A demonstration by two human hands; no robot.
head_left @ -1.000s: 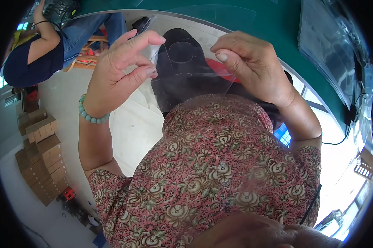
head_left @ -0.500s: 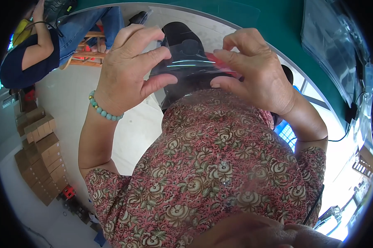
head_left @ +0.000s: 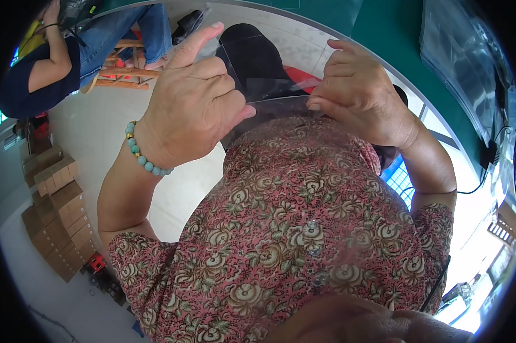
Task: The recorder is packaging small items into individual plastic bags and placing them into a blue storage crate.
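A clear plastic sheet or bag (head_left: pixel 269 94) is stretched between both hands in front of my chest. My left hand (head_left: pixel 192 106), with a green bead bracelet at the wrist, pinches its left edge between thumb and fingers, index finger raised. My right hand (head_left: pixel 358 100) grips its right edge with curled fingers. Through the plastic I see dark trousers and a red patch below. My flowered red blouse (head_left: pixel 304 228) fills the lower middle of the view.
A green table (head_left: pixel 395 34) curves along the top right, with clear plastic bags (head_left: pixel 464 51) lying on it. Another person in blue jeans (head_left: pixel 69 51) sits on a wooden stool at the top left. Stacked cardboard boxes (head_left: pixel 55 217) stand on the floor at the left.
Both hands have shifted and lowered slightly, and the plastic is now pulled flatter between them. My left index finger has lifted off it.
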